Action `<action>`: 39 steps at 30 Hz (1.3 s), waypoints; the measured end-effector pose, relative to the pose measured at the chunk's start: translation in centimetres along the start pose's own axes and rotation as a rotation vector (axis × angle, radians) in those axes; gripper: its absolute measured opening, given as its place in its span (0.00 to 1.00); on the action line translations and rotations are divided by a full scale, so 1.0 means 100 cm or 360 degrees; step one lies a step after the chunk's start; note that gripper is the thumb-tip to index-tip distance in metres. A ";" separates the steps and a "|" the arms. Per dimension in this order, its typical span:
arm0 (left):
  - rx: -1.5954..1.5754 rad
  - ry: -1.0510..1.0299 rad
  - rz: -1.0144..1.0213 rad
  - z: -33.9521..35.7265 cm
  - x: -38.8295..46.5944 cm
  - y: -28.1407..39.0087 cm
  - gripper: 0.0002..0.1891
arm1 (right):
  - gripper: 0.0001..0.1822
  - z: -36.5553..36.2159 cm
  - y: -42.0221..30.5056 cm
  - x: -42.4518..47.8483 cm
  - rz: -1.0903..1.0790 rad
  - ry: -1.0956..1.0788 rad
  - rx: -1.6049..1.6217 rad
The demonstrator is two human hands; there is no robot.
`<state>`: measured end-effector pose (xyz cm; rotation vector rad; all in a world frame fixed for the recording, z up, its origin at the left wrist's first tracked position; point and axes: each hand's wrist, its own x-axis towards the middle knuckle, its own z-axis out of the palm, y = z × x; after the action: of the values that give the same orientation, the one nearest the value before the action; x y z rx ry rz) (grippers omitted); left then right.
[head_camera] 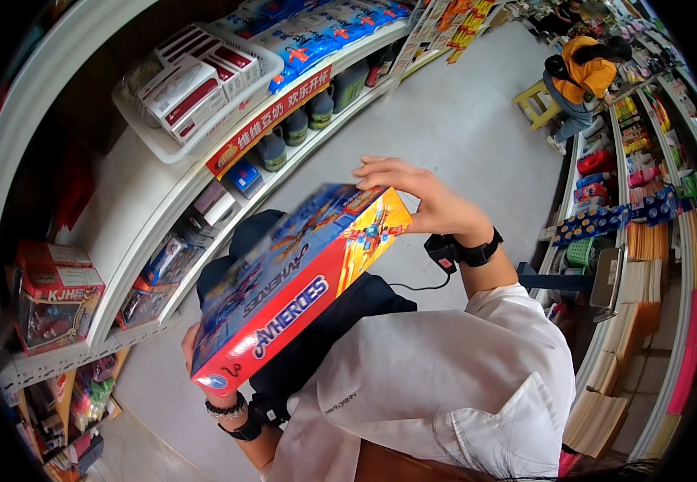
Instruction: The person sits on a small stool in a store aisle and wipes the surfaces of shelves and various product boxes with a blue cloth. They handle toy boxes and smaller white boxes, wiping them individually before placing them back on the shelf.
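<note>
A flat cardboard toy box (pixel 288 301) is held at a slant above my dark trousers, one end up towards the aisle. Its side is red and yellow with large lettering; the broad face is blue with pictures of toys. My left hand (pixel 189 348) grips the lower left end, mostly hidden behind the box. At the upper right end my right hand (pixel 423 191) holds on, its fingers over the top edge and the thumb behind the corner. Each wrist wears a black strap with a small device.
To the left, a white shelf unit (pixel 143 223) holds boxed toys (pixel 59 295), a plastic basket of cartons (pixel 276 63), blue bags (pixel 324 36) and dark jugs (pixel 273 150). Stacked paper goods (pixel 619 337) fill shelves on the right. A person (pixel 589 72) in orange is beside a yellow stool (pixel 535 103).
</note>
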<state>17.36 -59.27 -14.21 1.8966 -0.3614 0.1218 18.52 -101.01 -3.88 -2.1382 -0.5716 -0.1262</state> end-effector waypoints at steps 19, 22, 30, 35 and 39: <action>0.0489 0.0332 0.0316 0.009 -0.004 0.017 0.33 | 0.30 0.019 0.002 0.002 0.0082 0.0287 -0.0367; 0.0407 0.0328 0.0281 0.011 -0.005 0.015 0.34 | 0.32 0.019 0.003 0.000 0.0142 0.0267 -0.0324; 0.0598 0.0139 0.0485 0.016 0.007 0.020 0.25 | 0.30 0.031 0.031 -0.015 0.0454 0.0544 0.0761; 0.0868 0.0059 0.0861 0.041 0.026 0.038 0.29 | 0.33 0.063 0.031 -0.030 0.0928 0.0764 0.1983; 0.1035 -0.0109 0.1159 0.068 0.044 0.052 0.22 | 0.34 0.077 0.025 -0.041 0.1162 0.0680 0.2443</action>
<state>19.30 -68.06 -10.75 2.3096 -1.1601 0.7327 15.07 -97.61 -11.56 -0.6495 0.3645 0.2128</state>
